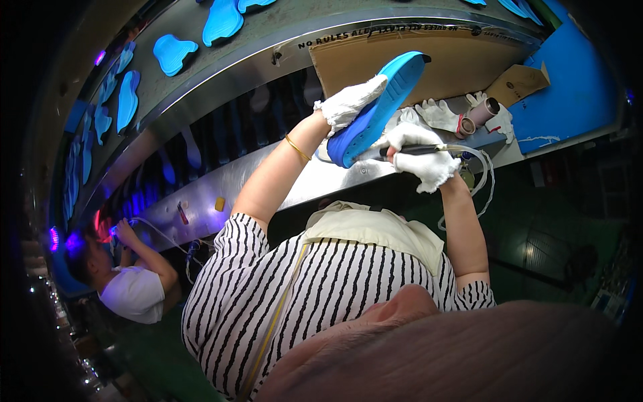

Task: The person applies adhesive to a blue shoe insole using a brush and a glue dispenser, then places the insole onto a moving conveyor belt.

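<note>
Shoe (383, 110), tilted above the metal desk (298, 192), is clasped by the gloved left hand (351, 105) while the right hand (429, 163) grips a slim dark tool (416, 149) near its lower end, apparently mid-treatment, the next move calling for steady support.
</note>
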Demonstrator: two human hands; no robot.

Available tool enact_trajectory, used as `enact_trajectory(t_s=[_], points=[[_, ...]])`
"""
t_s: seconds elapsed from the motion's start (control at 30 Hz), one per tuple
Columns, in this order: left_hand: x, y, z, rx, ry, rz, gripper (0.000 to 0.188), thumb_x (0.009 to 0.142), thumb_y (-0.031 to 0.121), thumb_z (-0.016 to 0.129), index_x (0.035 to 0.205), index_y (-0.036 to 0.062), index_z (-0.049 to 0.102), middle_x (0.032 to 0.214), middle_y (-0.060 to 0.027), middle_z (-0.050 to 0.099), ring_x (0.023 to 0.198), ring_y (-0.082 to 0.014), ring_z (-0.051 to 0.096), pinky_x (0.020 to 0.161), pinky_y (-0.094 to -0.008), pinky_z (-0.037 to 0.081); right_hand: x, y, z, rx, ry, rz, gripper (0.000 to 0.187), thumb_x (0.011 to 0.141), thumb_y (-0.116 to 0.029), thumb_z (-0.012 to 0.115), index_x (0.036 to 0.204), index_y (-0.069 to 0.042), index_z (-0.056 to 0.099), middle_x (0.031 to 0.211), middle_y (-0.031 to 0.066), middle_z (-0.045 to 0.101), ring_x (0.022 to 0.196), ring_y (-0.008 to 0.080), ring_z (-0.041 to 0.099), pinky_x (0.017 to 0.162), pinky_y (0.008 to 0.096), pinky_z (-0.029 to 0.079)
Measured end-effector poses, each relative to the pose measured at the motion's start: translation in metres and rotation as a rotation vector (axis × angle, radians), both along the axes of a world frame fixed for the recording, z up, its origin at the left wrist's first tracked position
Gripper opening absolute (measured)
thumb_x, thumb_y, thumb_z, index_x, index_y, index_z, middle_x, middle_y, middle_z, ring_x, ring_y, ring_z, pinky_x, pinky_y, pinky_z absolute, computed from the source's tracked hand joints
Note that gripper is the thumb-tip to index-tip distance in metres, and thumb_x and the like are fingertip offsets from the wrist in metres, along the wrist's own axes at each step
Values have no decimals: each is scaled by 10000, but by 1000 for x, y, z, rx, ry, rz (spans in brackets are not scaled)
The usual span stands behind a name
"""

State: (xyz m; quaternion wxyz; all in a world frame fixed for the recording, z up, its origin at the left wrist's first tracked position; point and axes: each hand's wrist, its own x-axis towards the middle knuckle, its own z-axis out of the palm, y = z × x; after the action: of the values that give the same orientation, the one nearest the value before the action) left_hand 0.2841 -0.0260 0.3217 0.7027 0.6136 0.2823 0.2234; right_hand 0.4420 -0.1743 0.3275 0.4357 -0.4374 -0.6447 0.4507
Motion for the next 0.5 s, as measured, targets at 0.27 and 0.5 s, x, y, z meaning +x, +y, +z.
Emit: enact_trajectory(t_s=[0.27,0.5], points=[[-1,-3,6,68,79,-32,741,844,664,487,1238,37,525,1026,-123,614,819,-144,610,719,-268,528,9,-1,7,36,-31,-60,113,721,23,611,809,-44,590,897,53,607,817,139,595,771,245,477],[-11,1,3,-29,5,-11,790,799,704,490,1182,15,543,959,-159,644,757,-204,660,698,-310,566,21,-1,5,234,-234,-36,129,686,44,624,767,-43,573,842,55,601,837,158,592,746,270,481]])
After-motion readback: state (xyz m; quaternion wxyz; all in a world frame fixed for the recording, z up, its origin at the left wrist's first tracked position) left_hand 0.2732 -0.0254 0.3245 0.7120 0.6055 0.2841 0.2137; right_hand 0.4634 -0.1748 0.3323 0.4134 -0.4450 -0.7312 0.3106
